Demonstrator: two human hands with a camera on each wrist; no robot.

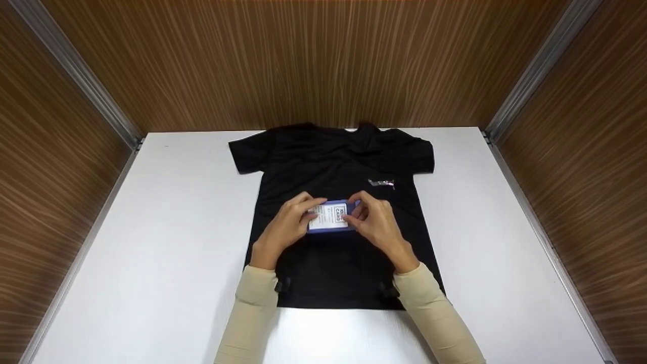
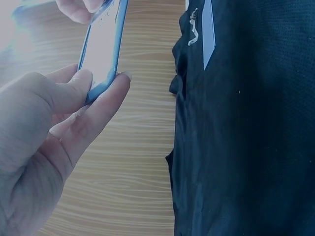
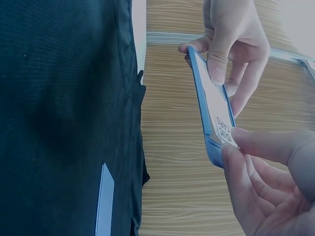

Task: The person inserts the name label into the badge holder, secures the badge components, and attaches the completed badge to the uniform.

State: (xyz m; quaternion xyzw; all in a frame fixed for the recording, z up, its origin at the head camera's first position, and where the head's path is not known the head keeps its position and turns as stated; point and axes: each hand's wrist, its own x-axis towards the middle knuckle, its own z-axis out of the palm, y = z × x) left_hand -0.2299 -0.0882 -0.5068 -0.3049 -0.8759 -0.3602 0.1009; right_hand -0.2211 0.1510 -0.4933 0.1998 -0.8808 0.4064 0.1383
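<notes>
A blue card holder (image 1: 331, 230) is held level above a black T-shirt (image 1: 343, 268). In it lies a white card (image 3: 215, 98) printed with the word CARD, at a slight slant near the right end. My left hand (image 1: 285, 227) grips the holder's left end, thumb over the card and fingers beneath, as the left wrist view shows. At the other end my right hand (image 3: 275, 182) pinches the card's edge by the holder's rim between thumb and index finger. The holder's underside is hidden.
The T-shirt is spread on a white table (image 1: 192, 212). A small shiny clip-like strip (image 1: 381, 183) rests on its chest. A flat pale blue piece (image 3: 104, 201) lies on the shirt under the hands. Wood-grain panels (image 1: 313, 65) enclose the back and sides.
</notes>
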